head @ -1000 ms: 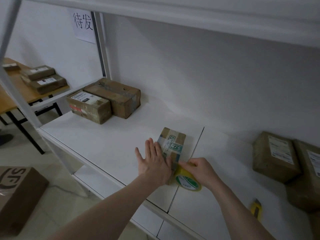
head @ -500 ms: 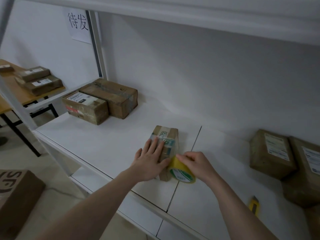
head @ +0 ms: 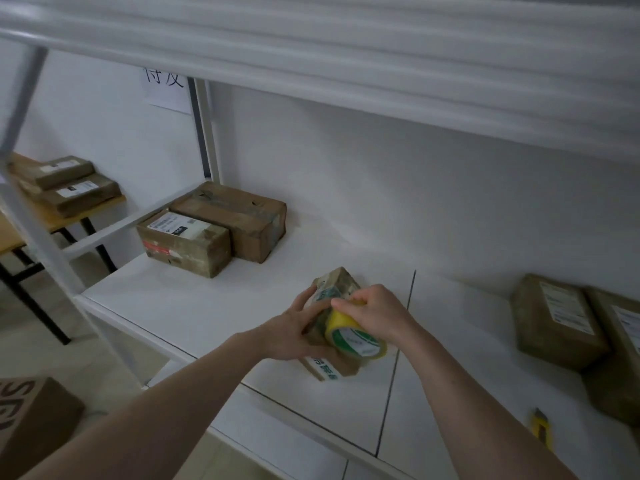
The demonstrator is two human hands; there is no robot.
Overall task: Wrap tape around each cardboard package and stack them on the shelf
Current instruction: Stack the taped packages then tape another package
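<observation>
Tilting near the white shelf's [head: 207, 306] front edge, the crumpled cardboard package [head: 334, 289] is gripped by the left hand's [head: 294, 327] curled fingers while the right hand [head: 375, 313] pinches the glossy yellow tape roll [head: 353, 336] against it, 2 boxes [head: 214, 230] well apart behind.

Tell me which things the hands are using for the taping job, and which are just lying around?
In use:
small package, gripped by the left hand
yellow tape roll, held by the right hand
white shelf

Lying about:
yellow knife
brown box on the floor
paper sign
</observation>
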